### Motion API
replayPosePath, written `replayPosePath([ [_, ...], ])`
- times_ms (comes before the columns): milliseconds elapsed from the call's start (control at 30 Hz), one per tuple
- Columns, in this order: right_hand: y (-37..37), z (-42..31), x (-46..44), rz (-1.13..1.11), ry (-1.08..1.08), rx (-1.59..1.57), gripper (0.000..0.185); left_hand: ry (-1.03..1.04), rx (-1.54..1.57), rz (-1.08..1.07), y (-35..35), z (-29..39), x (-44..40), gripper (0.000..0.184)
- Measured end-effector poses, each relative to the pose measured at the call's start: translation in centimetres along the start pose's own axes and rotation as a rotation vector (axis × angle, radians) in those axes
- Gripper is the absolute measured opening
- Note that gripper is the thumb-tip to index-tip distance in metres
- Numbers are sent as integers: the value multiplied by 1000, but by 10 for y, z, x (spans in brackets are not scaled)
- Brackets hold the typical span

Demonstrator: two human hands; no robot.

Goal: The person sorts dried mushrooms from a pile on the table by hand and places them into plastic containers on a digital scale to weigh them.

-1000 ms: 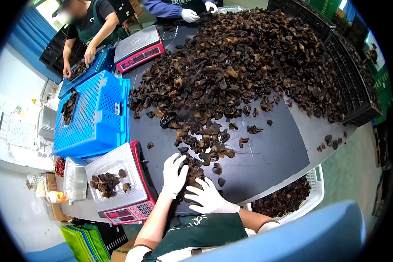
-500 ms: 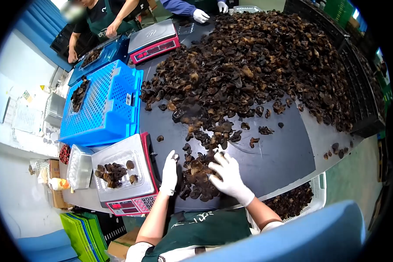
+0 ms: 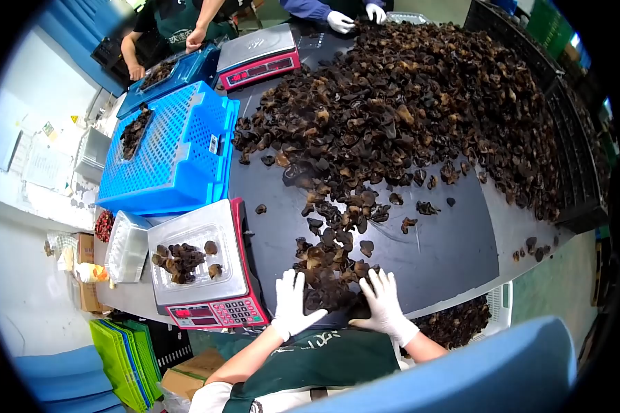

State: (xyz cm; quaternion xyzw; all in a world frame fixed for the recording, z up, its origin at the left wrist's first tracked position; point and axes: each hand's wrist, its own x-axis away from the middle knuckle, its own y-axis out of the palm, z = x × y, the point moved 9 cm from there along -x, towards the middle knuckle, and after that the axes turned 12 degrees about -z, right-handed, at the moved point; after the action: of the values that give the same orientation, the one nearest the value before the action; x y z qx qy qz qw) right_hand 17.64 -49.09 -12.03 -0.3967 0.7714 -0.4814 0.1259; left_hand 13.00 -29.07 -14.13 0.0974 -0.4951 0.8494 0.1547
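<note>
Both my hands wear white gloves and lie at the near edge of the dark table mat. My left hand [image 3: 296, 307] is open, fingers stretched forward, at the left side of a small heap of wood ear mushrooms [image 3: 328, 272]. On that heap's right side, my right hand [image 3: 384, 308] is open too, its fingers spread. A clear plastic tray [image 3: 201, 256] with some wood ears in it rests on the red-edged scale [image 3: 244, 292] left of my hands. Beyond the small heap, a trail of wood ears leads to a large pile [image 3: 420, 103].
A blue basket [image 3: 169, 155] stands upside down at left with a filled tray on it. Stacked empty trays [image 3: 126, 249] sit beside the scale. Two co-workers stand across the table, near a second scale [image 3: 258, 58]. Black crates [image 3: 579, 165] border the pile at right.
My hands have drawn back toward the table edge and lie flatter, fingers pointing forward. The small heap between them looks rearranged. The whole view has shifted slightly.
</note>
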Motion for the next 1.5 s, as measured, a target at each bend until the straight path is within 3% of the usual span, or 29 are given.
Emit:
replayPosePath([
  [100,1,-28,-21,74,-122,-89,96,282,149,98,3,24,-4,107],
  [167,4,-44,-33,156,-238,-124,90,345,232,184,6,23,-7,104],
  [233,23,-49,-47,149,-281,-203,75,263,365,213,10,23,-12,96],
  [367,33,-50,-60,278,-381,-364,66,428,529,383,-13,39,-8,91],
  [433,30,-59,-68,328,-424,-406,65,404,563,563,-48,46,3,68],
  [500,6,-76,-79,437,-463,-466,59,375,611,626,-81,44,11,64],
  [600,-1,-111,-130,284,-539,-692,55,315,480,795,-143,29,33,57],
  [700,-75,-205,-160,295,-725,-560,55,285,351,903,-215,4,66,47],
  [833,-69,-283,-224,145,-784,-368,68,166,158,970,-272,-66,99,43],
  [900,-55,-303,-246,141,-816,-337,69,86,209,897,-284,-105,106,41],
  [967,-48,-311,-261,126,-689,-247,68,74,-61,844,-284,-130,107,41],
  [1033,-25,-306,-269,-39,-521,-56,65,24,-225,690,-270,-156,97,40],
  [1100,-21,-302,-265,56,-559,-32,70,-21,-147,558,-251,-181,84,38],
  [1200,-41,-293,-251,160,-551,-144,81,-17,-76,629,-253,-186,97,39],
  [1233,-63,-287,-241,283,-605,-182,73,-47,-48,617,-255,-188,99,41],
  [1300,-95,-254,-227,161,-615,-321,55,-65,-50,643,-259,-194,104,43],
  [1367,-77,-189,-223,115,-352,-129,35,-96,-20,663,-266,-191,112,41],
  [1400,-87,-159,-207,343,-313,-190,25,-89,-47,693,-269,-188,116,40],
  [1500,-40,-73,-193,-58,108,317,25,-109,-83,745,-274,-184,124,35],
])
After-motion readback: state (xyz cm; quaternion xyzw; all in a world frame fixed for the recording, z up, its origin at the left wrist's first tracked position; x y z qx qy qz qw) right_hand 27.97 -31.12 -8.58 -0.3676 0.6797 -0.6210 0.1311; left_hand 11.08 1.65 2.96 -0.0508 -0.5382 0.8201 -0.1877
